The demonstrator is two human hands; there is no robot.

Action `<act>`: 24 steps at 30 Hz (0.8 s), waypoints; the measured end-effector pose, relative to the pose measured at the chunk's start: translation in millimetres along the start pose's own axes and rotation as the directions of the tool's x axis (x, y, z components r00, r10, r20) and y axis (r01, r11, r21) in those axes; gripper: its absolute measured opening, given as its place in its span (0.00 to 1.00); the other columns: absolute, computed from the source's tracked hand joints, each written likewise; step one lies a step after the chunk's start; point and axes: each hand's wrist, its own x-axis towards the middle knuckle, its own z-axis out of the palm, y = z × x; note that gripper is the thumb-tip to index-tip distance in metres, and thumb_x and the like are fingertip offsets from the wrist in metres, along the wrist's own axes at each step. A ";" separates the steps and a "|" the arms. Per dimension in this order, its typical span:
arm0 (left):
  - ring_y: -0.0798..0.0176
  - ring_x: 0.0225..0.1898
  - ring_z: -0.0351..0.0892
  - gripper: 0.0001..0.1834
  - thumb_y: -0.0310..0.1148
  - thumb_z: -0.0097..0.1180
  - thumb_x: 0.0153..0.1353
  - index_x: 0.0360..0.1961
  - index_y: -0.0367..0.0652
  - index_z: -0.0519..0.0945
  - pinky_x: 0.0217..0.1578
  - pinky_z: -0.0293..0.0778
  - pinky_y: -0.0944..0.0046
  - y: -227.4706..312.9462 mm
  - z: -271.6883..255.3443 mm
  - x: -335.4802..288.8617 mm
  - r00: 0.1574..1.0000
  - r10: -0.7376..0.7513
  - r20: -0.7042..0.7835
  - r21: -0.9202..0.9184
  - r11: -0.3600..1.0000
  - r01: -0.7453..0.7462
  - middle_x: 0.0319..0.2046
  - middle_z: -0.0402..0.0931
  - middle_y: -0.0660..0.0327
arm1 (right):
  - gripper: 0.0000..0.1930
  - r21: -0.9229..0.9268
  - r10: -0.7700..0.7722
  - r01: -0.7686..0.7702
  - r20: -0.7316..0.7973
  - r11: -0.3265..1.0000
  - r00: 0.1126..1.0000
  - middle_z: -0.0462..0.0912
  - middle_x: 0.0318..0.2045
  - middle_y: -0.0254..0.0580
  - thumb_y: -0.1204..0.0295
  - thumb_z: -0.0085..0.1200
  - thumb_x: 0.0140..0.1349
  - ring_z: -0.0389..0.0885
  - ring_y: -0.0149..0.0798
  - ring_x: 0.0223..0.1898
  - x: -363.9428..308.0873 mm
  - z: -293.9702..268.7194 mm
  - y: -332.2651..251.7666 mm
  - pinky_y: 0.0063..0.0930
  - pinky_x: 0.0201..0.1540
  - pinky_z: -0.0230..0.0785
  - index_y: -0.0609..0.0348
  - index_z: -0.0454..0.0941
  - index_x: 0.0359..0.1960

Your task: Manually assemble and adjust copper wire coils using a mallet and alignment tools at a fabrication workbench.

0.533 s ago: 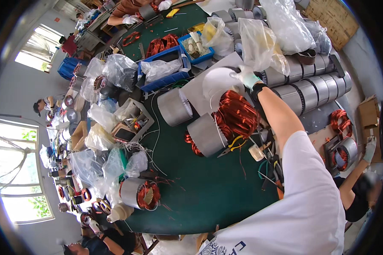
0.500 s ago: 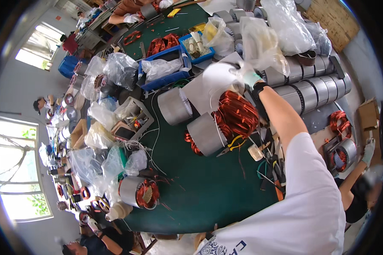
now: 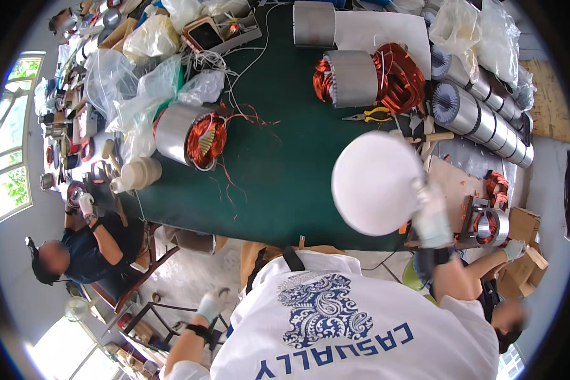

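While the white disc [image 3: 373, 183] is held out over the near edge of the green table [image 3: 278, 190], its right rim is grasped by the gloved right hand [image 3: 429, 212], in which the separate fingers are blurred and cannot be made out. Whether the disc is a fan, a lid or a plain plate cannot be told; it appears to be raised clear of the tabletop and tilted so that its broad face is shown. By the gloved left hand [image 3: 210, 306], which is hung low beyond the table's near edge, nothing is seen to be held; its fingers are loosely curled and apart.

The step in hand is judged to be the one-handed handling of the disc, since no winding or tool is being touched. Beyond the disc, the grey core [image 3: 354, 79] with its copper coil [image 3: 400, 79] is laid on its side, and the yellow-handled pliers [image 3: 368, 115] are left just in front of it.

For the next move, a firm hold on the rim seems to be called for, with the disc kept clear of the pliers and the wooden handle [image 3: 438, 137] near it. Help from the left hand seems not to be needed at this point.
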 end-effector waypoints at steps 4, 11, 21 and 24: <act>0.41 0.50 0.83 0.16 0.32 0.54 0.70 0.52 0.34 0.82 0.54 0.76 0.52 36.3 -66.5 71.1 0.803 0.384 -0.456 0.039 0.910 -0.413 0.44 0.83 0.40 | 0.17 0.396 0.192 -0.149 -0.070 0.906 0.979 0.79 0.42 0.35 0.63 0.59 0.72 0.76 0.30 0.43 -18.2 83.6 158.3 0.29 0.50 0.72 0.63 0.74 0.53; 0.59 0.52 0.77 0.24 0.40 0.64 0.68 0.56 0.33 0.75 0.56 0.73 0.57 226.0 -137.6 206.9 0.820 0.220 -0.528 -0.770 0.282 -0.572 0.50 0.78 0.56 | 0.18 0.168 -0.009 0.033 -0.140 0.985 0.990 0.80 0.46 0.38 0.68 0.58 0.72 0.76 0.30 0.47 6.1 184.5 194.4 0.28 0.55 0.71 0.67 0.73 0.56; 0.63 0.46 0.82 0.14 0.36 0.53 0.73 0.52 0.39 0.81 0.46 0.79 0.60 289.2 -193.6 69.3 0.186 0.969 0.163 -0.929 0.214 -0.301 0.42 0.82 0.61 | 0.25 -0.585 -0.304 0.127 -0.214 0.801 0.928 0.77 0.57 0.50 0.67 0.59 0.69 0.74 0.41 0.61 31.5 260.1 142.8 0.35 0.59 0.72 0.64 0.72 0.64; 0.60 0.49 0.84 0.18 0.38 0.55 0.72 0.50 0.33 0.81 0.50 0.79 0.56 219.8 -271.8 39.9 0.050 0.986 0.161 -0.500 0.125 -0.857 0.45 0.84 0.55 | 0.23 -0.195 -0.016 0.004 -0.056 0.981 0.998 0.81 0.50 0.53 0.70 0.58 0.67 0.82 0.53 0.50 -29.8 295.1 70.5 0.42 0.53 0.75 0.62 0.73 0.63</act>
